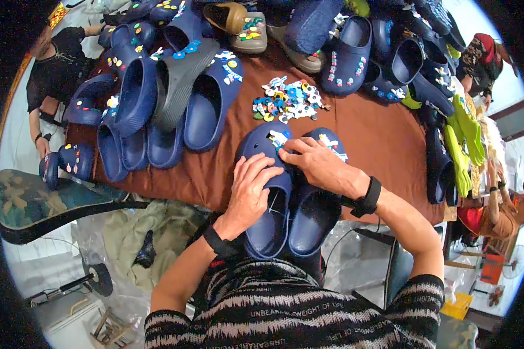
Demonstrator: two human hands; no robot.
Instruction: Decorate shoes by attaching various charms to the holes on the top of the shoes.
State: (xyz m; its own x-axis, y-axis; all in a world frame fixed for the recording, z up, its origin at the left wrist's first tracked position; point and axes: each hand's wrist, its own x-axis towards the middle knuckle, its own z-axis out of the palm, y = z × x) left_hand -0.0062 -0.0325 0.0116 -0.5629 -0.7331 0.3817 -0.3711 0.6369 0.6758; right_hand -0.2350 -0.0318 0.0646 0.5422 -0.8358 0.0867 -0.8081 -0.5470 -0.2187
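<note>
Left hand (pixel 251 185): fingers spread and curved, pressing flat on the upper of the left navy clog (pixel 269 200), not clenched. Right hand (pixel 320 164): fingers bent together, tips pinching at a small charm (pixel 278 139) on that clog's toe. Second navy clog (pixel 319 203) lies touching the first, on its right; both sit at the near edge of the brown table (pixel 378 139). Beyond the clogs: a loose pile of charms (pixel 288 100), then rows of navy clogs (pixel 157 104).
</note>
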